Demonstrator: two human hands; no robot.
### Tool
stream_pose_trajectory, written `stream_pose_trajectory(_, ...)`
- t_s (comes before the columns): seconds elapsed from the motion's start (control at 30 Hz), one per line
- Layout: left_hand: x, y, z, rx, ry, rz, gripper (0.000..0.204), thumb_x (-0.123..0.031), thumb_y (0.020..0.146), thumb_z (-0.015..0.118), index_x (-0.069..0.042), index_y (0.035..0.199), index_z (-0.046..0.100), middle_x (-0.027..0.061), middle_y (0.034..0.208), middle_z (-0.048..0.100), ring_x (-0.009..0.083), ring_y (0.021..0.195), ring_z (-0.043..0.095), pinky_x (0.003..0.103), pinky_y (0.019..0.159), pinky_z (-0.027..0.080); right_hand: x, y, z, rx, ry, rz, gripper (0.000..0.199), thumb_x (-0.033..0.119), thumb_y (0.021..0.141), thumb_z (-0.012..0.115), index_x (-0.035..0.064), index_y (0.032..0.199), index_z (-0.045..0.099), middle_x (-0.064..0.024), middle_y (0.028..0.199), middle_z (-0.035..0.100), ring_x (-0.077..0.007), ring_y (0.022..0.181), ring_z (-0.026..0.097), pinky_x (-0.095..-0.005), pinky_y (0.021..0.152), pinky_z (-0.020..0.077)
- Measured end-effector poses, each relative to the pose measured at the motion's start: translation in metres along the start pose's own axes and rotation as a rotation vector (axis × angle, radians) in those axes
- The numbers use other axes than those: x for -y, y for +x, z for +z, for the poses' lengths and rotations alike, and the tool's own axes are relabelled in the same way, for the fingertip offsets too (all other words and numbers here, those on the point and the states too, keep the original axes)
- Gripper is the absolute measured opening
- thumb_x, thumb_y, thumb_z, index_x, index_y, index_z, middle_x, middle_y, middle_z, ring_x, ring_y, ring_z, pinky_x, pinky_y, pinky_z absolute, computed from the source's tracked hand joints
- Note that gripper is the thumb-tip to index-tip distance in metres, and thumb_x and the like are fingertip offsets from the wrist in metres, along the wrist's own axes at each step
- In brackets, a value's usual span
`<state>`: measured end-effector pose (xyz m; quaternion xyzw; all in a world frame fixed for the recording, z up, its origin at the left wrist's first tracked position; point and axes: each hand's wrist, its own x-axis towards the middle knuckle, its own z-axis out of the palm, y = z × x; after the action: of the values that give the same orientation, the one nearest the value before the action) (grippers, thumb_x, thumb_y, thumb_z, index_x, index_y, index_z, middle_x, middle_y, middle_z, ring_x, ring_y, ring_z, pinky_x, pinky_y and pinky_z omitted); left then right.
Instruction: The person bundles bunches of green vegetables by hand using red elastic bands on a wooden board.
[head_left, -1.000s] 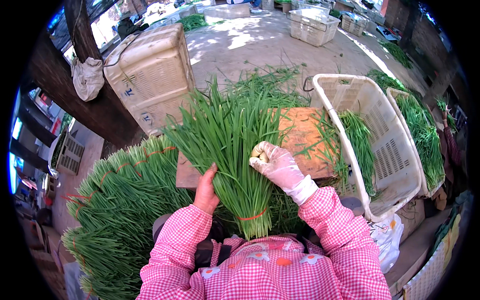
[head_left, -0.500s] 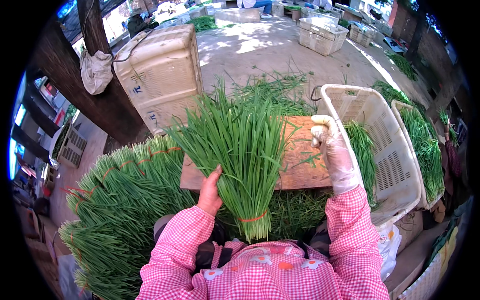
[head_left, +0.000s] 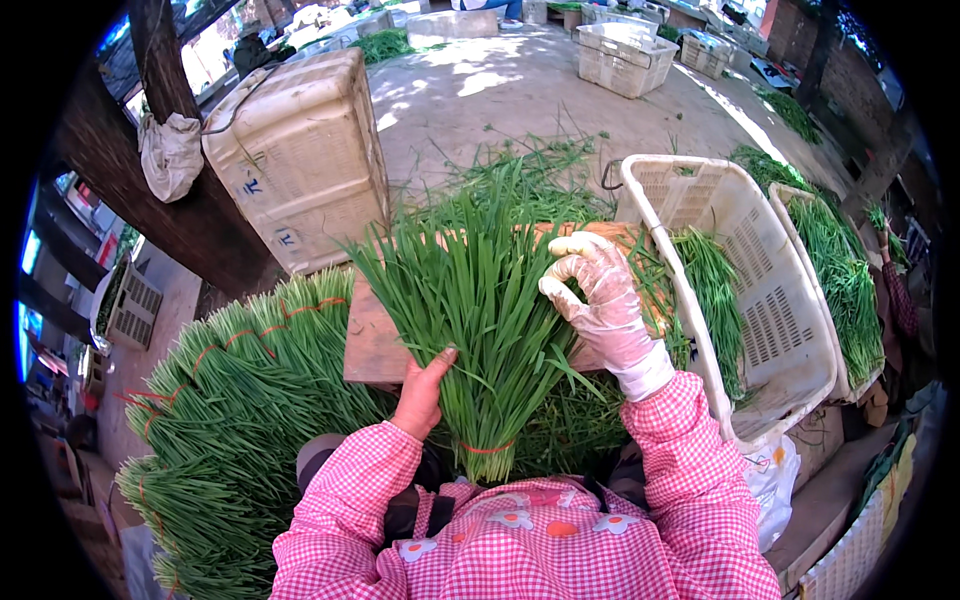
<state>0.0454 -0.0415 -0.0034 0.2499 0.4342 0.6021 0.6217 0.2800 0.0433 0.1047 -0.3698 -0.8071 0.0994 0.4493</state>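
Observation:
A large fan of garlic chives [head_left: 470, 310] stands upright before me, its pale cut ends bound low down with a red band [head_left: 487, 449]. My bare left hand [head_left: 424, 393] grips the bunch from its left side, thumb laid across the leaves. Close by the bunch's right side is my right hand [head_left: 605, 305], in a thin whitish glove. Its fingers are bent but apart, and I see nothing held in them. Behind the bunch lies a wooden board [head_left: 372, 335], with loose leaves on its right part.
Banded chive bundles [head_left: 250, 400] are piled at the left. A cream crate [head_left: 790, 330] holding chives is at the right, another chive-filled crate [head_left: 835, 290] beyond it. An upended crate [head_left: 300, 170] stands by a tree trunk [head_left: 100, 160]. Leaf scraps [head_left: 540, 160] litter the ground ahead.
My right hand has moved left from beside the crate to the bunch's right edge, its fingers loosening. My left hand keeps its grip. The whole view has shifted slightly.

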Motion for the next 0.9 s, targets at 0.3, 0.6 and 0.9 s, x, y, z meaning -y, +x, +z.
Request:
stream_pose_trajectory(0.3, 0.004, 0.001, -0.001, -0.004, 0.044, 0.040, 0.030, -0.009, 0.087, 0.059, -0.006, 0.116, 0.052, 0.0033, 0.108, 0.060, 0.0141, 0.095, 0.057, 0.031, 0.083, 0.047, -0.015, 0.006, -0.027, -0.170, 0.372, 0.256, 0.040, 0.026, 0.080, 0.068, 0.0051, 0.112, 0.056, -0.0165, 0.133, 0.041, -0.0271, 0.125, 0.037, -0.0382, 0.107, 0.0253)
stream_pose_trajectory(0.6, 0.003, -0.004, 0.004, 0.013, 0.110, 0.061, 0.030, -0.010, 0.087, 0.060, -0.005, 0.115, 0.053, 0.0039, 0.108, 0.060, 0.0144, 0.095, 0.057, 0.031, 0.084, 0.046, 0.013, -0.001, -0.003, 0.038, 0.020, 0.063, 0.028, 0.026, 0.075, 0.074, 0.0056, 0.092, 0.064, -0.0136, 0.123, 0.049, -0.0302, 0.123, 0.038, -0.0415, 0.105, 0.0276)
stream_pose_trajectory(0.9, 0.007, 0.001, -0.004, 0.028, 0.096, 0.050, 0.031, -0.009, 0.089, 0.056, -0.007, 0.119, 0.050, 0.0048, 0.110, 0.059, 0.0165, 0.095, 0.059, 0.032, 0.081, 0.051, -0.018, 0.003, -0.018, -0.418, 1.547, 0.642, 0.018, 0.013, 0.089, 0.058, 0.0072, 0.105, 0.058, -0.0105, 0.122, 0.053, -0.0157, 0.110, 0.050, -0.0335, 0.096, 0.0361)
